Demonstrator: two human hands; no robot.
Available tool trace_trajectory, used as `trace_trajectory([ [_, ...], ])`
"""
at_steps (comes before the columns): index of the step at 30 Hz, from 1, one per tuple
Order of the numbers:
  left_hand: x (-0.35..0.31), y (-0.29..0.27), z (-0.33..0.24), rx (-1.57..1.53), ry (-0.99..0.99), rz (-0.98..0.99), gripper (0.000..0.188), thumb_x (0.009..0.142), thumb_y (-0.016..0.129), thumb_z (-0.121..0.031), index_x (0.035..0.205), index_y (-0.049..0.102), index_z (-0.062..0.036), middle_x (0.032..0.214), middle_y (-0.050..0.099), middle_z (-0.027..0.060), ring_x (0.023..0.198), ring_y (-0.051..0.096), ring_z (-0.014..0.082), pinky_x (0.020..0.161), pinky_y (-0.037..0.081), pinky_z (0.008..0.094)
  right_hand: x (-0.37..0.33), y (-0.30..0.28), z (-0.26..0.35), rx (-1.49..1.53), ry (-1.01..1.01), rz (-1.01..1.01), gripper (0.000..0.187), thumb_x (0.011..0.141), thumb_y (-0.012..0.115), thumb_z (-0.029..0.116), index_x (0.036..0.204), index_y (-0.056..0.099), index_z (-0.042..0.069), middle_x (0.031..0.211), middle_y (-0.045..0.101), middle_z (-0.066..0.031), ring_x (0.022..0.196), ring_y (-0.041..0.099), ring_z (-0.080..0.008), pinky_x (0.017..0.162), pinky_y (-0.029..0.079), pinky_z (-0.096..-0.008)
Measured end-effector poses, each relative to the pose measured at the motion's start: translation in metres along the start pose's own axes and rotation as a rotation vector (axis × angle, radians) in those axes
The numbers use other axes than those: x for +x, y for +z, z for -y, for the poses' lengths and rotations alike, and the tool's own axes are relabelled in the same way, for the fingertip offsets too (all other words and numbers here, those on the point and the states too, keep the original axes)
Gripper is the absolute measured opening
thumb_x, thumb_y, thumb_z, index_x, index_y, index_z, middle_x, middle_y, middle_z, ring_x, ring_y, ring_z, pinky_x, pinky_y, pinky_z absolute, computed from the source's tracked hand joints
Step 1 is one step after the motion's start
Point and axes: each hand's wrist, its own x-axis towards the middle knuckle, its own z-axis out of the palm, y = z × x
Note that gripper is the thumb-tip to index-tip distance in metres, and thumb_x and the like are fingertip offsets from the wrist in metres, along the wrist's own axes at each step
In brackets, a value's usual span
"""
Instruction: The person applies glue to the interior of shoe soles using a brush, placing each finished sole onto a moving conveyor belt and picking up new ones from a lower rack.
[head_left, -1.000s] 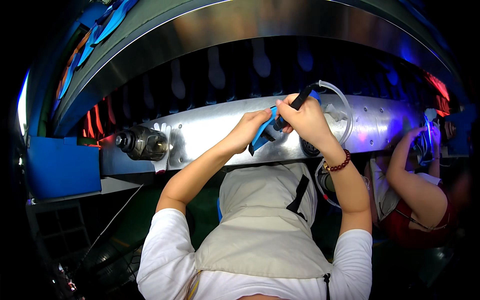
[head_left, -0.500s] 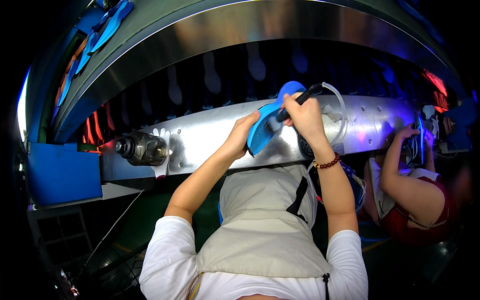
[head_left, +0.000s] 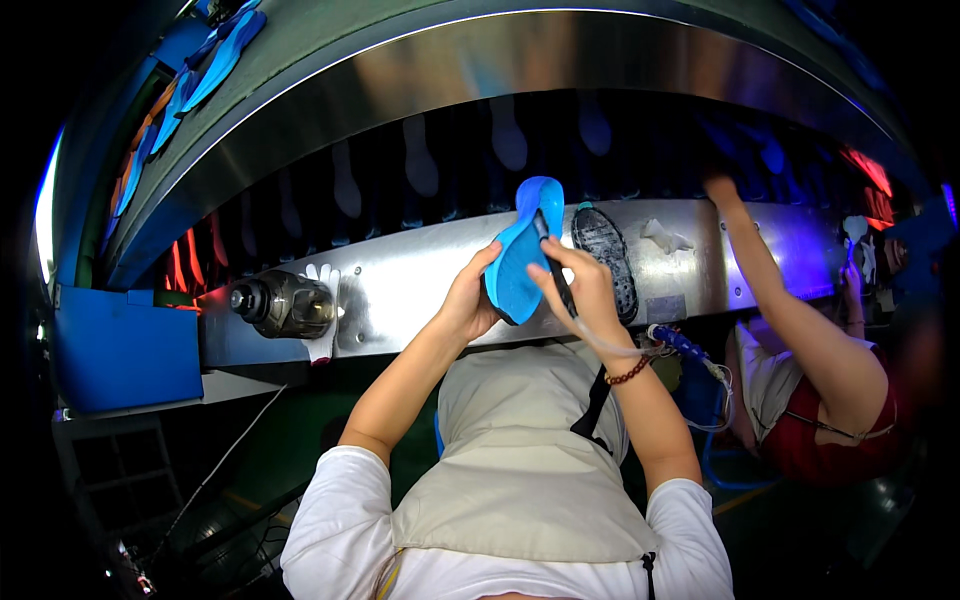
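A blue shoe sole [head_left: 518, 277] stands tilted above the metal bench, its hollow side facing me. My left hand [head_left: 470, 296] is closed on its left edge, thumb at the rim. In my right hand [head_left: 588, 290] is a brush [head_left: 562, 284] with a black handle and a clear tube trailing from it. The brush's tip lies against the upper part of the sole, its bristles hard to make out. Just right of my right hand, a dark sole-shaped piece [head_left: 608, 255] with pale smears lies on the bench.
At the left stand a dark translucent bottle [head_left: 285, 303] and a white glove [head_left: 325, 340]. Crumpled white paper [head_left: 667, 236] lies right of the dark piece. Behind the bench [head_left: 400, 262], several soles sit under a metal hood [head_left: 450, 65]. A co-worker's arm [head_left: 765, 270] reaches there at right.
My right hand has moved down and left with the brush, and the sole has turned more upright. The tube now hangs below my hand. The co-worker's arm has stretched toward the rack.
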Motion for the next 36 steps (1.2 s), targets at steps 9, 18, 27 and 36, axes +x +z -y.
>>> trace_trajectory([
  [9,-0.004,0.000,-0.017,-0.270,-0.031,0.053,0.056,0.083,0.041,-0.044,0.125,0.038,-0.0065,0.119,0.045,0.0195,0.103,0.051,0.0349,0.077,0.049,0.0524,-0.010,-0.073,-0.010,1.047,0.151,-0.131,0.032,0.091,0.040,0.020,0.094,0.059,-0.006,0.098,0.061,-0.0200,0.081,0.061,-0.0230,0.068,0.051,-0.0296],
  [18,0.002,0.007,-0.018,-0.561,-0.085,-0.146,0.055,0.082,0.041,-0.040,0.126,0.036,-0.0075,0.120,0.040,0.0200,0.108,0.046,0.0363,0.078,0.047,0.0553,-0.037,-0.083,-0.033,1.013,0.377,-0.415,0.037,0.093,0.040,0.026,0.099,0.055,-0.007,0.090,0.061,-0.0179,0.080,0.061,-0.0233,0.066,0.049,-0.0279],
  [27,-0.069,0.018,-0.089,0.094,0.288,0.154,0.058,0.085,0.040,-0.042,0.124,0.041,0.0007,0.118,0.049,0.0220,0.097,0.056,0.0354,0.077,0.048,0.0521,-0.051,-0.098,-0.048,0.994,0.467,-0.680,0.038,0.093,0.042,0.028,0.103,0.053,-0.007,0.092,0.059,-0.0149,0.079,0.059,-0.0195,0.066,0.047,-0.0268],
  [36,-0.012,0.072,-0.270,-0.625,0.741,0.610,0.073,0.087,0.024,-0.055,0.139,0.013,-0.0045,0.144,0.012,0.0167,0.132,0.012,0.0367,0.105,0.012,0.0579,-0.039,-0.083,-0.044,1.109,0.498,-0.547,0.037,0.092,0.044,0.027,0.105,0.051,-0.007,0.091,0.058,-0.0133,0.073,0.059,-0.0170,0.062,0.048,-0.0256],
])
